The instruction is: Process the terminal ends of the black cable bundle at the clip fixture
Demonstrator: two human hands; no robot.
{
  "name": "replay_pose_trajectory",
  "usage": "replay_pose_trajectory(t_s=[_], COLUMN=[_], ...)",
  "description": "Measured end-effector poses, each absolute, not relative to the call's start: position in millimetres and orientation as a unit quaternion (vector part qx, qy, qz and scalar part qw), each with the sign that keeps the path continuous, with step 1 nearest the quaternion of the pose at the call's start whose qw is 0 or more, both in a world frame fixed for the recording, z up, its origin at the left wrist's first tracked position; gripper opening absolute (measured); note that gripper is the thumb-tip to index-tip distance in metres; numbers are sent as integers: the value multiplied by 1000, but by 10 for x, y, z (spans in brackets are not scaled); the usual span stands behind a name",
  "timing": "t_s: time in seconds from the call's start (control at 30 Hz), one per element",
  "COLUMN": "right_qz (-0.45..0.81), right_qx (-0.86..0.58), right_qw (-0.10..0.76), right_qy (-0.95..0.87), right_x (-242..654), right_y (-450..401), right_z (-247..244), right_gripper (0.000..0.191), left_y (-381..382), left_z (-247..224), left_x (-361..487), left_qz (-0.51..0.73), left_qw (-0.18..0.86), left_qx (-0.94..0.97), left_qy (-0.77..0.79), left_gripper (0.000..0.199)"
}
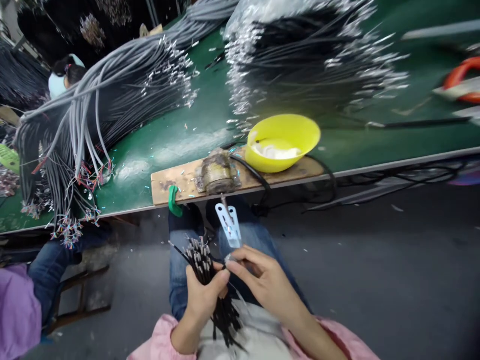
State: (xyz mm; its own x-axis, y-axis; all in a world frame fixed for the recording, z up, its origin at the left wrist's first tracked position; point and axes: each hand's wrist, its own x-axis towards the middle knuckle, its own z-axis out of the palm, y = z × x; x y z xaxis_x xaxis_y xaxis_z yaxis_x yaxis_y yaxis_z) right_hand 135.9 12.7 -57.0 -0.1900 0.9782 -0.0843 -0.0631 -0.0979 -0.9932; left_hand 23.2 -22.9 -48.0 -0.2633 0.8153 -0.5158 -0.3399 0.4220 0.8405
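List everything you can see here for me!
Green table: one, green, across the top.
Grey cables: uncountable, grey, table's left.
Black cables: uncountable, black, table's left and back middle.
Wooden board: one, tan, table's front edge.
Motor-like device: one, brownish, on the board.
Bowl: one, yellow, board's right side.
Clamp: one, green, board's left end.
Clip: one, pale blue, below the device.
Black cable bundle: one, silver-tipped black, front middle.
Ring handle: one, orange-red, right edge.
Stool: one, brown, lower left.
Nearer co-worker: one, purple top, left edge.
Farther person: one, pale blue top, upper left.
Own jeans: one pair, blue, below the board.
Left grip: one, pink-sleeved, around the bundle.
Right grip: one, pink-sleeved, pinching a whitish bit alongside.
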Motion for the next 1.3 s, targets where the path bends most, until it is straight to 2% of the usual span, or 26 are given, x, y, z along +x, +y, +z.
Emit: replay_pose_trajectory(t_s=[0.17,0.3,0.43,0.63,0.73,0.8,0.9,1.0,1.07,1.17,1.3], right_qz=[781,843,778,662,624,614,610,595,599,622,598], right_qx=[-353,-302,-409,-536,-521,-461,-329,-244,-216,-282,-407], right_qw=[426,386,354,396,412,419,374,327,318,346,380], right_qy=[-288,-221,-320,-342,-411,-484,-615,-693,-703,-644,-577], right_x=[1256,1231,1320,1453,1476,1503,1570,1591,1549,1441,1341], right_y=[-12,-31,-10,-163,-267,-308,-322,-330,-346,-350,-275], right_z=[-755,-717,-764,-897,-828,-765,-684,-626,-605,-597,-568], right_gripper=[37,36,33,25,19,16,6,19,8,29,25], left_y=[-281,-298,-301,-311,-328,-337,-351,-366,-377,-398,-431], left_z=[-632,-609,-638,-716,-699,-698,-737,-780,-766,-669,-532], left_x=[162,110,99,91,118,133,136,128,124,121,132], left_qz=[498,496,494,486,484,490,500,501,500,495,503], left_qw=[634,650,653,654,654,647,633,625,616,585,524], left_qx=[192,194,189,153,144,137,129,132,142,163,160], left_qy=[560,541,542,559,563,567,577,584,592,622,668], left_gripper=[52,46,42,43,43,43,43,46,46,41,36])
